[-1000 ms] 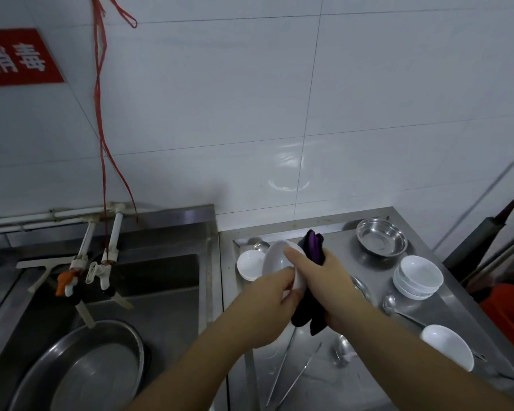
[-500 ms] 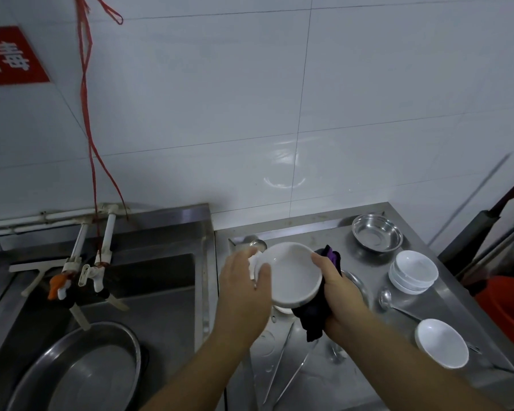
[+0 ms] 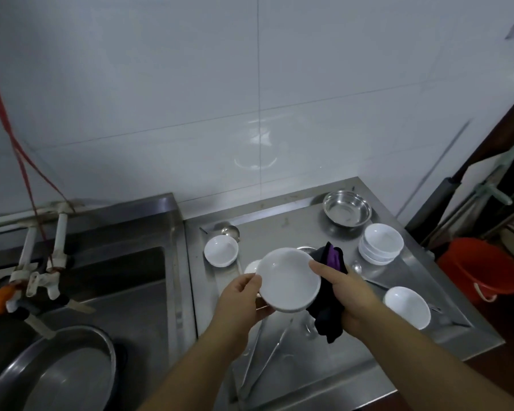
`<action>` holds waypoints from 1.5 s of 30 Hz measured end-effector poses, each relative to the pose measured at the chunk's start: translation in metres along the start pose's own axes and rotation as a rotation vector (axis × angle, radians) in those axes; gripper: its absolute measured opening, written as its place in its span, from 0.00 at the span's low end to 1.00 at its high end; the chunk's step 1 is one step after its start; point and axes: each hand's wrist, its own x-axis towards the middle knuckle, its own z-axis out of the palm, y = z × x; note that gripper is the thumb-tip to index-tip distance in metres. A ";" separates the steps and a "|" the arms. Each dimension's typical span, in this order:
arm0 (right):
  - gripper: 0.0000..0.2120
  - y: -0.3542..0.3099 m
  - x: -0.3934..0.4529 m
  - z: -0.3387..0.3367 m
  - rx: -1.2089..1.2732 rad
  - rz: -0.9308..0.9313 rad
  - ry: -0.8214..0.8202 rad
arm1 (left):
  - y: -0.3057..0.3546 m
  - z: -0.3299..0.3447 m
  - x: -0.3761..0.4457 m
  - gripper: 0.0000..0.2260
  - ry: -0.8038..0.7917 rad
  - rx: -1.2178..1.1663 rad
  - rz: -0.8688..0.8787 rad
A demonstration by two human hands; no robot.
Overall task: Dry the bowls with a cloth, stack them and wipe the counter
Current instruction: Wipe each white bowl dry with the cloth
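Observation:
I hold a white bowl (image 3: 288, 280) above the steel counter (image 3: 333, 366), its hollow facing up. My left hand (image 3: 244, 298) grips its left rim. My right hand (image 3: 344, 292) holds a dark purple cloth (image 3: 330, 292) against the bowl's right side, thumb over the rim. A stack of white bowls (image 3: 382, 243) stands at the back right. A single white bowl (image 3: 221, 250) sits at the back left, another white bowl (image 3: 407, 305) at the right. Part of one more white bowl (image 3: 251, 266) shows behind the held one.
A steel bowl (image 3: 347, 208) stands at the counter's back. Spoons and tongs (image 3: 267, 351) lie on the counter under my hands. A sink with a large steel basin (image 3: 51, 375) and taps (image 3: 42, 277) is to the left. An orange bucket (image 3: 481, 268) is on the floor at right.
The bowl has turned from edge-on to hollow-up and lowered a little. The cloth has slid from over the bowl to its right side and underside.

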 end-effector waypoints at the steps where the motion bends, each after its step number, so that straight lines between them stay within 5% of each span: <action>1: 0.16 -0.002 0.002 -0.009 -0.018 -0.011 0.025 | -0.003 0.007 0.002 0.07 -0.010 0.009 0.002; 11: 0.15 -0.019 0.037 -0.123 -0.160 -0.081 0.183 | -0.042 0.107 0.031 0.07 -0.051 0.063 -0.031; 18: 0.10 -0.055 0.065 -0.231 -0.108 -0.024 0.121 | -0.077 0.219 0.041 0.07 0.032 0.081 -0.078; 27: 0.17 -0.086 0.104 -0.347 -0.271 0.028 0.086 | -0.109 0.329 0.040 0.06 0.084 0.123 -0.180; 36: 0.25 -0.049 0.140 -0.404 -0.441 0.059 0.152 | -0.168 0.366 0.071 0.08 0.144 0.149 -0.325; 45: 0.23 -0.002 0.170 -0.423 -0.615 0.118 0.177 | -0.225 0.367 0.107 0.05 0.260 0.297 -0.381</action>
